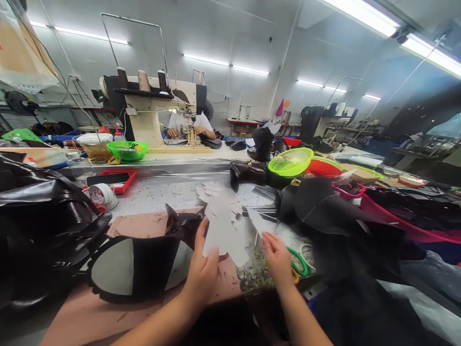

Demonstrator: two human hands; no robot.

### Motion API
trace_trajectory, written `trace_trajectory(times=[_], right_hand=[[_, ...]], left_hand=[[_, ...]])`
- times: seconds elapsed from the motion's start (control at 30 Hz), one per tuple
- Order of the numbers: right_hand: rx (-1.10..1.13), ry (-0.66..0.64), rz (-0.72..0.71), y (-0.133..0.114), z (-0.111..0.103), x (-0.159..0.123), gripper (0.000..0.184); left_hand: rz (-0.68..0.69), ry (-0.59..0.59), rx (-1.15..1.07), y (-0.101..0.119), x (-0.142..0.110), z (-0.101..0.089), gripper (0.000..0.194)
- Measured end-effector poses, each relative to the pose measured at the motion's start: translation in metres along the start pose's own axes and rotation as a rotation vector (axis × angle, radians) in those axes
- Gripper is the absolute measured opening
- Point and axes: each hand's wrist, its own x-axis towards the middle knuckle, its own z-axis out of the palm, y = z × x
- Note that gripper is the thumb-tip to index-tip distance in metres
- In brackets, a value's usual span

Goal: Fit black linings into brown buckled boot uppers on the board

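Note:
My left hand (202, 267) pinches the lower edge of a flat grey pattern sheet (221, 225) that lies on the worktable, thumb on top. Right beside it lies a black leather cut piece (139, 269) with oval openings, spread over a pink board (144, 223). My right hand (278, 257) rests with curled fingers on the table next to a smaller grey sheet piece (260, 220); what its fingers grip is hidden. Green-handled scissors (298, 262) lie just right of that hand.
Black leather heaps lie at the left (39, 221) and right (324, 204). A red tray (117, 180), a tape roll (103, 194), green baskets (127, 150) (291, 161) and a dark boot (261, 144) stand farther back. Another person (187, 126) sits behind a sewing machine (154, 110).

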Motion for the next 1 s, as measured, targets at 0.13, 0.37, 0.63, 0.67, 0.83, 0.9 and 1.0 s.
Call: trace_trajectory(times=[0.13, 0.37, 0.63, 0.67, 0.83, 0.9, 1.0], right_hand=[[0.061, -0.206, -0.1, -0.024, 0.014, -0.021, 0.029], [0.33, -0.242, -0.436, -0.086, 0.002, -0.033, 0.062], [0.484, -0.398, -0.221, -0.083, -0.005, -0.025, 0.036], [0.474, -0.409, -0.202, -0.081, -0.007, -0.02, 0.035], [0.361, -0.385, -0.163, -0.071, -0.022, 0.005, 0.034], [0.2, -0.283, -0.188, -0.064, -0.028, 0.012, 0.033], [-0.156, -0.091, -0.318, -0.049, -0.025, 0.017, 0.036]], left_hand=[[0.14, -0.002, 0.168, -0.007, -0.002, -0.006, 0.055], [0.714, -0.286, 0.795, -0.027, -0.012, -0.004, 0.081], [0.839, -0.198, 0.878, -0.014, 0.003, -0.019, 0.067], [0.848, -0.208, 0.882, -0.011, 0.005, -0.024, 0.062], [0.811, -0.122, 0.915, 0.005, 0.014, -0.052, 0.035], [0.621, -0.019, 0.832, 0.013, 0.017, -0.062, 0.031], [0.252, 0.081, 0.515, 0.023, 0.022, -0.073, 0.035]])
